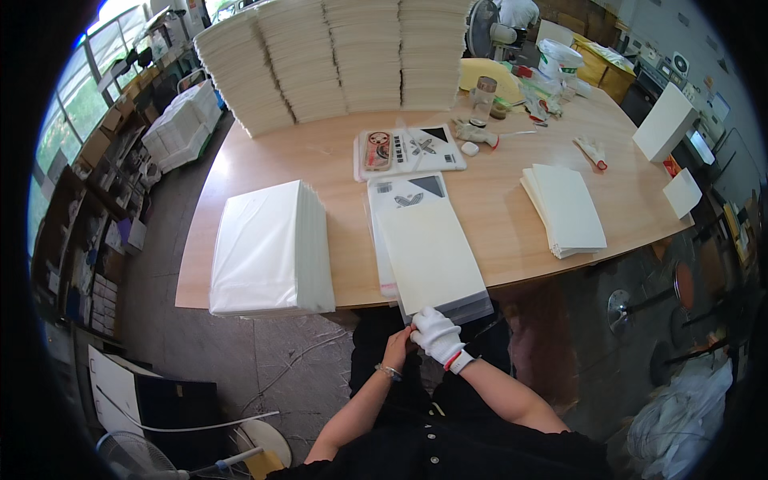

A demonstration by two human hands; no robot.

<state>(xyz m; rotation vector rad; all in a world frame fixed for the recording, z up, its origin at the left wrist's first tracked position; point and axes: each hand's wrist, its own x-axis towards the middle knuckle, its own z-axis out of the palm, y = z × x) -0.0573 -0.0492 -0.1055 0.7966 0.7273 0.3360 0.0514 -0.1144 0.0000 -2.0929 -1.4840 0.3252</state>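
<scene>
My left hand (397,349) is bare, with its fingers closed at the near left corner of a clear plastic bag (468,307). My right hand (438,334), in a white knit glove, closes on the same near edge right beside it; the fingertips of both hands meet there. A stack of cream paper (432,252) lies in or on the bag; which of the two I cannot tell. Beneath its far end shows a printed bag (410,189) with a dark corner. Left of this stands a tall block of white paper (264,240), and to the right lies a fanned paper stack (566,210).
A high wall of paper stacks (344,60) fills the table's far left. Beyond the bag, a phone (378,150) rests on more printed packs (432,148). Gloves (592,152), a glass jar (483,98) and a white bucket (558,60) sit farther right on the wooden table (504,184).
</scene>
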